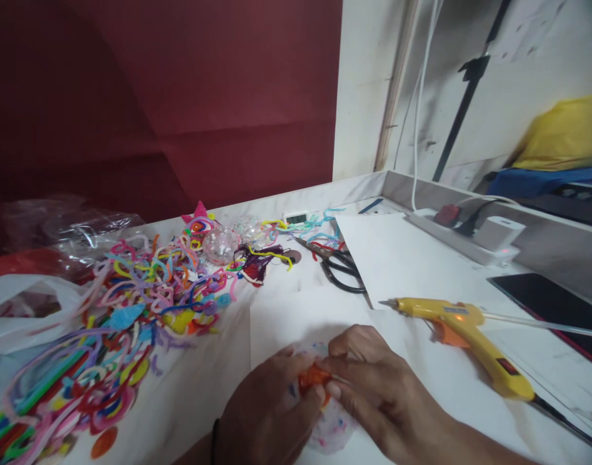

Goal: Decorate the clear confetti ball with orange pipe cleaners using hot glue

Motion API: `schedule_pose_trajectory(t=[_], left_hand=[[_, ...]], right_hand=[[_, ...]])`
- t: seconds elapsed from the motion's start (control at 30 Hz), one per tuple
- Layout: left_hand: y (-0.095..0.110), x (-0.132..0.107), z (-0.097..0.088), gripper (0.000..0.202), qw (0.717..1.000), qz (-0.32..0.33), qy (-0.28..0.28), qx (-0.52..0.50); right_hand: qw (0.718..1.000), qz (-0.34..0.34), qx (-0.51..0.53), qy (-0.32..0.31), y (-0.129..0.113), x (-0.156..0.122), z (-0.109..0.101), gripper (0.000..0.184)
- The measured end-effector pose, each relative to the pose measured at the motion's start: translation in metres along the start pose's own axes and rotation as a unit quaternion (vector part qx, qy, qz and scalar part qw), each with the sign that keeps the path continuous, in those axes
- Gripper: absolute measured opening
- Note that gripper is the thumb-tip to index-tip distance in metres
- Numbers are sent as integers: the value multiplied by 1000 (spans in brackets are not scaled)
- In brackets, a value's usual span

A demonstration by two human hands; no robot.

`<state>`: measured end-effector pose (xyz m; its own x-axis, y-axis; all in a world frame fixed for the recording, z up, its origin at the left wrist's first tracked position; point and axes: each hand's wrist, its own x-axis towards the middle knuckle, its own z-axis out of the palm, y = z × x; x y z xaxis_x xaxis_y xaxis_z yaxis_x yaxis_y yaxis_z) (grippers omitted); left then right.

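Both hands meet low in the middle of the head view, over a clear rounded piece with coloured flecks (332, 431). A small bright orange piece (311, 380) sits between their fingertips; its exact kind is blurred. My left hand (269, 410) is closed, its thumb pressed against the orange piece. My right hand (380, 391) is closed too, thumb and fingers pinching at the right side of the same piece. The fingers hide much of the flecked piece, which lies over a white sheet (281, 320).
Left lies a heap of colourful pipe cleaners (174, 278) beside a white plastic bag (29, 303). Black-handled scissors (342, 265) lie behind the hands. A yellow glue gun (463, 320) with a cord is at right, near a phone (543, 303) and power strip (470, 242).
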<state>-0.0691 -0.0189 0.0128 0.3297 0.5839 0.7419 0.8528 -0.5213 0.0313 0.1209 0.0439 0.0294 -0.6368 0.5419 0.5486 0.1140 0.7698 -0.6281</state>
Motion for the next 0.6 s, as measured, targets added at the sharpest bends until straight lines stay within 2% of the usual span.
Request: schedule_pose_trajectory(t=[0.17, 0.3, 0.47, 0.53, 0.6], left_hand=[[0, 9, -8, 17, 999, 42, -12, -11], [0, 19, -17, 14, 996, 46, -42, -58], [1, 29, -20, 14, 987, -31, -88, -130], [1, 31, -18, 18, 980, -69, -114, -148], [1, 32, -16, 24, 976, -81, -128, -158]], right_hand=[[998, -43, -40, 6, -1, 1, -1, 23], [995, -65, -78, -10, -6, 5, -5, 24], [993, -76, -92, 17, -3, 3, 0, 21], [994, -68, -85, 23, -1, 1, 3, 22], [993, -69, -88, 24, -1, 1, 4, 23]])
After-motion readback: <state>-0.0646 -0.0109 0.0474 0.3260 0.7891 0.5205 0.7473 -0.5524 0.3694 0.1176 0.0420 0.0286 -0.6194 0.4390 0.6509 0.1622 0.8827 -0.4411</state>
